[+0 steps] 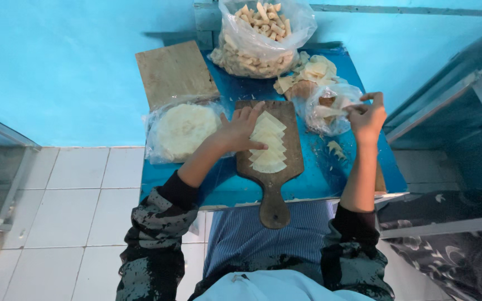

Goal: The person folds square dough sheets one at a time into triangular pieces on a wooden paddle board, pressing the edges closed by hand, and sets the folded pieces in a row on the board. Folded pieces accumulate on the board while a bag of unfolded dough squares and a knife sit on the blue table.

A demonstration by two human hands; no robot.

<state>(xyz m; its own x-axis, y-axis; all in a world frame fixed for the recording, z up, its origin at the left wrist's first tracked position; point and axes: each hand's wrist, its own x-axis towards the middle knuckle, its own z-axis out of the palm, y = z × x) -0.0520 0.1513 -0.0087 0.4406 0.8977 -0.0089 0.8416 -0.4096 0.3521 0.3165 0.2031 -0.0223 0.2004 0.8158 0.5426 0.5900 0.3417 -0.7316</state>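
A wooden paddle board [283, 125] lies on a small blue table [319, 178] with a row of overlapping pale dough wrappers [269, 147] on it. My left hand [240, 129] rests flat on the board's left edge, fingertips touching the wrappers. My right hand [366, 116] is raised to the right of the board, pinching a thin pale piece at the mouth of a clear plastic bag [330, 108].
A bagged round stack of dough [182, 131] sits left of the board. A square wooden board [175, 72] lies at the back left. A large clear bag of rolled pastries [263, 36] and loose wrappers [311, 72] stand at the back. White floor tiles lie left; a metal-framed shelf [464, 89] stands right.
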